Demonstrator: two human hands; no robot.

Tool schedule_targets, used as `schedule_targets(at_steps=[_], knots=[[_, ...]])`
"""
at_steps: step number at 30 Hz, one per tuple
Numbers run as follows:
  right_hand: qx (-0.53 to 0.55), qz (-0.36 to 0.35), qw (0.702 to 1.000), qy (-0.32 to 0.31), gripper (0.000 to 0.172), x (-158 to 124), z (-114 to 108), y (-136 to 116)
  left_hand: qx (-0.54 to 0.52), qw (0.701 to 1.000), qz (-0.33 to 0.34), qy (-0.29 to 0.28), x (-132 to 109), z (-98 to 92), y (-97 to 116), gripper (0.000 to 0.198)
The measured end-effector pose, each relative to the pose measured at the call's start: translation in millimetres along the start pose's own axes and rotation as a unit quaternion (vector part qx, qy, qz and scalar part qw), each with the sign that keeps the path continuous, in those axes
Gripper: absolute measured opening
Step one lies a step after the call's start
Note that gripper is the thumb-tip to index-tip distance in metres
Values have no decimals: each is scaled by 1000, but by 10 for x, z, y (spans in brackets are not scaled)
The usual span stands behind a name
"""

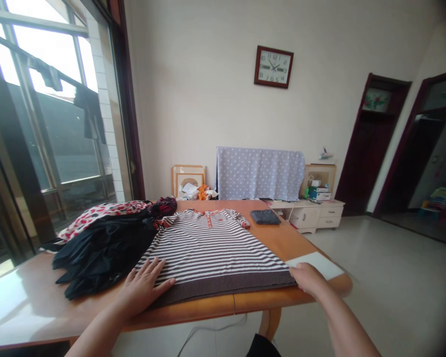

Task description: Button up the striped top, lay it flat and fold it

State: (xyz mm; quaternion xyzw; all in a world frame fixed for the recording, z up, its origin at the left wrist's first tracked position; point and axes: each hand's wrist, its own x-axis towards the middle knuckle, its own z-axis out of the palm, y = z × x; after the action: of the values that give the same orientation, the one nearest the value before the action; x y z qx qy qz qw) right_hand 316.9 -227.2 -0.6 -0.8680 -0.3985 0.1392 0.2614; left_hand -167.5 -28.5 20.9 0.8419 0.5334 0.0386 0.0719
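1. Striped shirt [211, 248]: narrow dark-and-white horizontal bands, soft knit look, spread nearly flat on the glossy orange-brown surface [282, 239].
2. Orange-red placket [209, 221]; broad dark ribbed hem [226, 285] along near edge.
3. Left hand [145, 283] flat, fingers spread on near-left corner; right hand [305, 277] pinching near-right corner.
4. Rumpled black clothing [104, 253] heaped just left.

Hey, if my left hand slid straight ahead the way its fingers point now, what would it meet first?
The striped shirt: your left hand rests on it, fingers pointing away from you. It would probably run along the shirt toward its far end, though the exact line is hard to judge.
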Motion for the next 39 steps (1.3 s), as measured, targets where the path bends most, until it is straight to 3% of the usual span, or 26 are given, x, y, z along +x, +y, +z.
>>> schedule_targets(at_steps=[4, 8, 12, 15, 19, 22, 31, 39], knots=[[-19, -8, 999, 28, 29, 5, 2, -7, -30, 999, 2, 12, 21, 6, -9, 88], [-29, -4, 996, 84, 23, -20, -36, -130, -61, 995, 33, 74, 76, 54, -77, 72], [-10, -100, 990, 102, 17, -112, 24, -362, -126, 979, 50, 150, 81, 57, -195, 54], [13, -190, 980, 61, 15, -244, 155, -581, -156, 972, 60, 166, -9, -15, -192, 42], [15, -296, 955, -29, 15, -433, 332, -835, -190, 971, 100, 110, -217, -143, 42, 29], [2, -331, 941, -71, 20, -508, 413, -925, -200, 965, 148, 85, -351, -166, 301, 23], [-3, -321, 945, -67, 14, -482, 468, -936, -174, 956, 221, 85, -360, 73, 898, 21], [-1, -338, 939, -65, 12, -461, 484, -911, -153, 957, 230, 87, -216, 167, 1158, 22]])
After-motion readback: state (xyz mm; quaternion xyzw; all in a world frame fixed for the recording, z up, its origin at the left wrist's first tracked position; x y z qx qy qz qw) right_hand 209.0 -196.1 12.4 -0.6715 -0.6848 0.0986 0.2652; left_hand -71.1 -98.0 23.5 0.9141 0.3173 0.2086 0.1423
